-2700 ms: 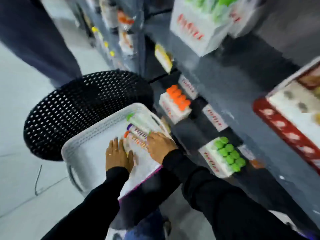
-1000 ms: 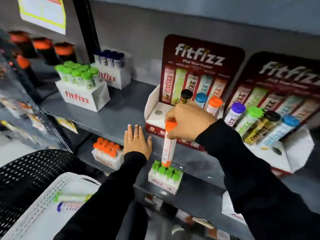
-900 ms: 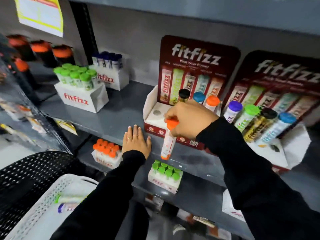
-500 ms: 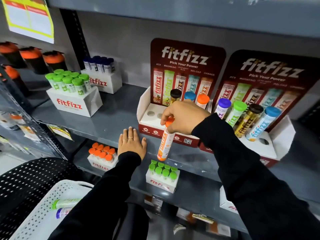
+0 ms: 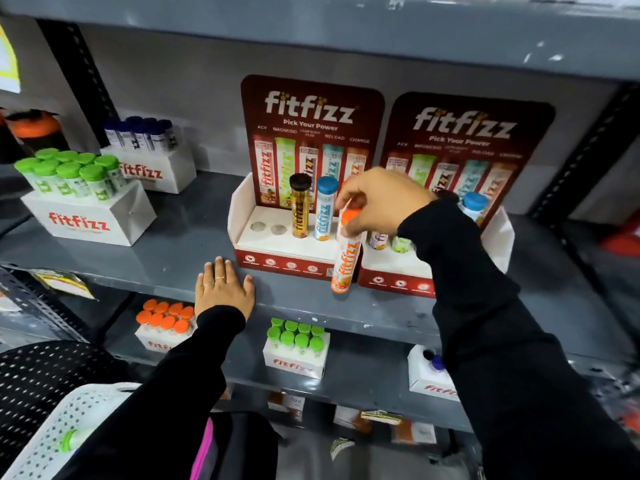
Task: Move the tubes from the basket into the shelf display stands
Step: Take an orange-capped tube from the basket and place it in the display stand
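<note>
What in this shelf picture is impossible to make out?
- Right display stand, head view: most holes and tubes hidden by the right hand and sleeve.
- White basket: contents mostly covered by the left sleeve; one green-capped tube peeks out.
- Bottom shelf boxes: blurred, labels unreadable.

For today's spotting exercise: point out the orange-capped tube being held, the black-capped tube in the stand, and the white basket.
Orange-capped tube (image 5: 345,261): head view, on its printed body below the right hand.
Black-capped tube (image 5: 299,216): head view, on its gold body.
White basket (image 5: 74,407): head view, on its perforated rim.
</note>
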The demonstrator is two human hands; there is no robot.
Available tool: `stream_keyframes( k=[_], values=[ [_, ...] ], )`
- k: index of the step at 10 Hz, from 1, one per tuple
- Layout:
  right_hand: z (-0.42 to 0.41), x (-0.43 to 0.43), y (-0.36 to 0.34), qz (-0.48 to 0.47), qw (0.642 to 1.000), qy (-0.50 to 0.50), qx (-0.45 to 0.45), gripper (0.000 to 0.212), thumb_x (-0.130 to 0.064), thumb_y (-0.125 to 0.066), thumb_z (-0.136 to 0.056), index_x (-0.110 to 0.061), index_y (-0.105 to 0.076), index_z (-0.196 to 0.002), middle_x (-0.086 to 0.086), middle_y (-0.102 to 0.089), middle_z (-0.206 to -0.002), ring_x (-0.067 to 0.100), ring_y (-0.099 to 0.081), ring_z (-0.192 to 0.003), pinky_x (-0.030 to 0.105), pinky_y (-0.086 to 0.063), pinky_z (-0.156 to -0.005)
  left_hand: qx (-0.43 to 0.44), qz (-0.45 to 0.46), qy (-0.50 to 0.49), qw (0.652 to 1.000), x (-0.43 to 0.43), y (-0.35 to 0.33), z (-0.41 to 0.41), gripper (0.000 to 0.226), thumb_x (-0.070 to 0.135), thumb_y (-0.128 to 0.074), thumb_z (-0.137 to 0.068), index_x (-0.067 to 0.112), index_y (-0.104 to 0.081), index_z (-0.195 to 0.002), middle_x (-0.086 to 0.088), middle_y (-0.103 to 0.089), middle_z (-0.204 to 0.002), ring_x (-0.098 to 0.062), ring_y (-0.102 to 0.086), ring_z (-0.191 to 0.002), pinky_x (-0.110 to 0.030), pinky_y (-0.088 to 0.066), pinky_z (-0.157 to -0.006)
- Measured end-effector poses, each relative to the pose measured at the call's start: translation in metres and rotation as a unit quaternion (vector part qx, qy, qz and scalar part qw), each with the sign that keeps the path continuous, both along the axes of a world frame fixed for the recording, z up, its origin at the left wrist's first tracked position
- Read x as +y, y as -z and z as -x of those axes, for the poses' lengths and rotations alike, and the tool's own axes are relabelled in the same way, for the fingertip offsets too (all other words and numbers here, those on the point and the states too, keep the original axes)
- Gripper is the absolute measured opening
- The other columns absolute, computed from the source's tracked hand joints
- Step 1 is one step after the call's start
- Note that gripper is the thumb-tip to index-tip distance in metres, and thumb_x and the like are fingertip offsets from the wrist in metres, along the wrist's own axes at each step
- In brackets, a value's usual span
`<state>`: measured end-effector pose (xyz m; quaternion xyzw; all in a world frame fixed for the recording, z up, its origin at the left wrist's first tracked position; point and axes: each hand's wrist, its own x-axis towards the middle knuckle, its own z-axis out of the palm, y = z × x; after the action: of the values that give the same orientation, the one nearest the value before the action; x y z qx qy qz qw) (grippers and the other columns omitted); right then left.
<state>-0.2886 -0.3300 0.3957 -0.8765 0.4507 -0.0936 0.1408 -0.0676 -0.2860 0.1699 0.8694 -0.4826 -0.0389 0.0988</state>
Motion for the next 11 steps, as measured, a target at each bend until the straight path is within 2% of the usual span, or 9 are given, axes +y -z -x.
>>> stream_keyframes(
  k=[1,2,3,4,5,7,8,11],
  values=[
    [0.028,-0.008,-0.009,0.016,0.996,0.069,-0.047,0.024,-0.016,-0.080,-0.072,-0.013,-0.074,-0.095,-0.004,-0.061,-0.086,0.015,-0.058,-0.092,0.025,-0.042,-0.073,0.001,0.011,-0.003,1.000,0.000,0.002,-0.001,0.061,0.041,-0.027,-0.097,0.004,-0.020,-0.145,-0.013,-0.015,-0.156,-0.029,-0.010,-0.143,-0.040,-0.006,-0.118],
    [0.060,-0.017,-0.015,0.023,0.987,0.144,-0.074,0.017,-0.015,-0.077,-0.075,-0.013,-0.076,-0.091,0.002,-0.069,-0.091,0.016,-0.058,-0.092,0.025,-0.045,-0.077,0.003,0.033,-0.004,0.999,0.000,0.004,-0.002,0.059,0.037,-0.034,-0.096,0.002,-0.026,-0.143,-0.015,-0.021,-0.154,-0.032,-0.014,-0.142,-0.042,-0.009,-0.117],
    [0.088,-0.028,-0.015,0.027,0.972,0.223,-0.072,0.015,-0.016,-0.077,-0.075,-0.013,-0.077,-0.090,0.004,-0.067,-0.090,0.023,-0.057,-0.107,0.030,-0.048,-0.092,0.000,0.027,-0.006,1.000,0.001,0.004,-0.003,0.059,0.038,-0.032,-0.096,0.003,-0.026,-0.143,-0.015,-0.020,-0.154,-0.031,-0.014,-0.142,-0.042,-0.009,-0.117],
    [0.113,-0.040,-0.010,0.017,0.950,0.303,-0.068,0.020,-0.013,-0.077,-0.076,-0.010,-0.075,-0.095,0.006,-0.066,-0.096,0.023,-0.059,-0.103,0.030,-0.050,-0.091,0.000,0.029,-0.004,1.000,0.000,0.003,-0.002,0.059,0.038,-0.031,-0.096,0.003,-0.025,-0.143,-0.015,-0.020,-0.154,-0.031,-0.014,-0.142,-0.042,-0.009,-0.117],
    [0.131,-0.053,0.003,0.044,0.921,0.376,-0.089,0.022,-0.008,-0.074,-0.077,-0.009,-0.072,-0.098,0.013,-0.067,-0.112,0.025,-0.062,-0.105,0.033,-0.052,-0.095,0.000,0.031,-0.003,1.000,0.000,0.003,-0.001,0.059,0.038,-0.031,-0.096,0.003,-0.026,-0.143,-0.014,-0.020,-0.154,-0.032,-0.014,-0.142,-0.042,-0.009,-0.117],
    [0.141,-0.060,0.027,0.145,0.892,0.398,-0.157,0.014,0.004,-0.059,-0.082,-0.003,-0.068,-0.090,0.019,-0.069,-0.105,0.034,-0.063,-0.098,0.032,-0.050,-0.091,-0.005,0.031,-0.004,0.999,0.000,0.002,-0.002,0.059,0.038,-0.030,-0.096,0.003,-0.026,-0.143,-0.014,-0.021,-0.154,-0.032,-0.015,-0.142,-0.042,-0.009,-0.117],
    [0.141,-0.058,0.033,0.171,0.887,0.391,-0.175,0.016,0.005,-0.052,-0.084,-0.001,-0.061,-0.096,0.020,-0.066,-0.108,0.036,-0.057,-0.101,0.031,-0.048,-0.087,-0.006,0.028,-0.005,1.000,0.000,0.003,-0.002,0.059,0.039,-0.029,-0.096,0.004,-0.026,-0.144,-0.014,-0.020,-0.154,-0.031,-0.014,-0.142,-0.041,-0.009,-0.117],
    [0.149,-0.057,0.041,0.204,0.893,0.357,-0.183,0.020,0.008,-0.048,-0.086,0.001,-0.053,-0.104,0.022,-0.066,-0.104,0.039,-0.063,-0.093,0.039,-0.053,-0.081,-0.011,0.025,-0.008,1.000,-0.002,0.004,-0.001,0.058,0.039,-0.029,-0.097,0.004,-0.027,-0.143,-0.014,-0.021,-0.154,-0.031,-0.016,-0.142,-0.041,-0.009,-0.117]
  ],
)
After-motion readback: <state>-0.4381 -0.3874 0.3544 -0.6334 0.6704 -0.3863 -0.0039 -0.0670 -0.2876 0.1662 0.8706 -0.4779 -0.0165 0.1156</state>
